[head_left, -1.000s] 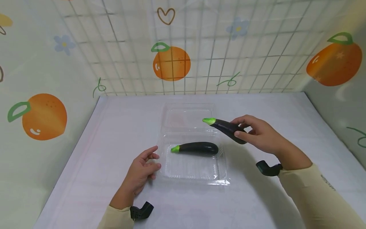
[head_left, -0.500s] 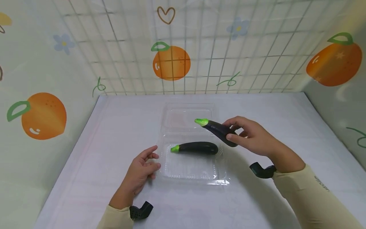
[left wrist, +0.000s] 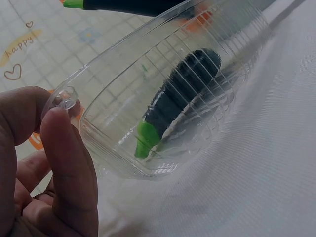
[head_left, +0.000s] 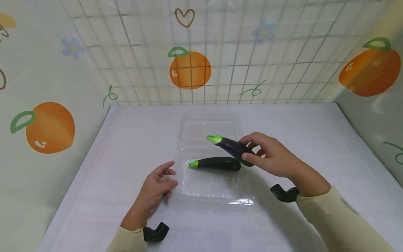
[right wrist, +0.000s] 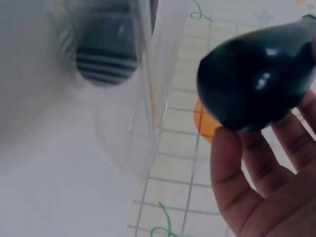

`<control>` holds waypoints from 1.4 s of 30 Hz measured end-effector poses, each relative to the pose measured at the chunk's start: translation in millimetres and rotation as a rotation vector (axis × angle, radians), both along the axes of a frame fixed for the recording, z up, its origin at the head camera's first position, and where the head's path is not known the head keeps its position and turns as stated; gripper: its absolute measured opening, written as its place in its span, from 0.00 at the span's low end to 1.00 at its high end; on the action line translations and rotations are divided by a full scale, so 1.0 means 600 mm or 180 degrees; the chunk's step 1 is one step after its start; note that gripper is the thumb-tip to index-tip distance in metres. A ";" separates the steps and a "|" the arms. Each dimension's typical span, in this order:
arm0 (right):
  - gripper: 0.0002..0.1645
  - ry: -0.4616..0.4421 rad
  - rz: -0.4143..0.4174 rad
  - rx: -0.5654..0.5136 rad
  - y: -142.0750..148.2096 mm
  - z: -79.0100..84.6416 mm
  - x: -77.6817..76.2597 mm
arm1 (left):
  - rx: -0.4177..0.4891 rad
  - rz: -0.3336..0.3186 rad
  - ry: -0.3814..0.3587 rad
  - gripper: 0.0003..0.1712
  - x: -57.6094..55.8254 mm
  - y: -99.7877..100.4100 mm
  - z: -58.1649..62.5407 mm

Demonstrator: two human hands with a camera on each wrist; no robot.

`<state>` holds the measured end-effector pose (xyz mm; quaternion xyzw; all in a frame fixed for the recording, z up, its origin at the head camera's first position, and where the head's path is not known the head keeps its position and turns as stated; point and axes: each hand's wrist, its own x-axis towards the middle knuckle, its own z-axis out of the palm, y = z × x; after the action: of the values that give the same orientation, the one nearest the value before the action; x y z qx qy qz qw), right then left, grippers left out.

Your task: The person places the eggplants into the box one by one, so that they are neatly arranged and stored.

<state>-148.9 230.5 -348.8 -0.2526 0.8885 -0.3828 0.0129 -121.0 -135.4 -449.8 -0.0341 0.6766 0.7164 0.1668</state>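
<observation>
My right hand grips one eggplant by its thick end — below and left of it, another eggplant lies in the clear container. My left hand — fingers parted, relaxed — is at the container's edge.

A: Arms, quick?
B: R sleeve slants in fr. btm-rt, covering the forearm, wrist bare; L sleeve barely shows, btm-left of ctr, cuff pushed off the L wrist too.
A: L hand?
B: Low; L index nearly straight, L thumb pointing rt, clear gap btwn their tips; other fingers loosely bent.
A: & R hand?
B: Held up, farther fwd than L; gripping, w/ R index arched on far side, R thumb on near side; R wrist view: R fingers side by side, tips bent in.
</observation>
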 end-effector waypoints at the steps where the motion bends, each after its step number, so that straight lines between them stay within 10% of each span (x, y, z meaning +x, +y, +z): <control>1: 0.18 -0.0002 0.0018 0.0004 -0.002 0.000 0.001 | 0.0011 -0.0004 -0.0007 0.39 0.000 0.000 -0.001; 42: 0.19 0.0258 0.0254 0.1159 -0.073 -0.037 0.033 | 0.0095 -0.0057 0.0007 0.40 -0.001 -0.002 -0.003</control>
<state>-128.9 186.8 -371.0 -0.2964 0.9322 -0.2043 0.0378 -121.8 -136.3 -451.6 -0.0247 0.6663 0.7249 0.1729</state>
